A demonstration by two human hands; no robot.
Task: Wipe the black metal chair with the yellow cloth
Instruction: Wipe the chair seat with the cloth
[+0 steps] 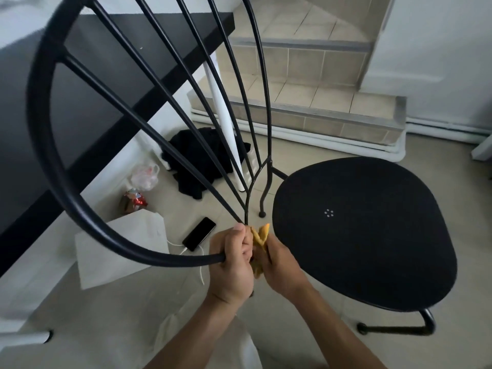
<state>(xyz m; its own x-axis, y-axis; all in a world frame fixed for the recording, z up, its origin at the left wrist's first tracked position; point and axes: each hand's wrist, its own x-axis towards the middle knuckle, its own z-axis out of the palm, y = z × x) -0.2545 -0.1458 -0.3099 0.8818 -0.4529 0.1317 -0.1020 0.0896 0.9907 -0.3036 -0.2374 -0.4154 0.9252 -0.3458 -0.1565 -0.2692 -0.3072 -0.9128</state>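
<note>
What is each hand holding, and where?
The left hand grips the black chair by its backrest hoop's lower end; the right hand grips the bunched yellow cloth.

The chair's seat lies right of the hands, its back to their left. The cloth sits between left hand and right hand. A phone lies on the floor to their left, before the counter; stairs lie behind.
</note>
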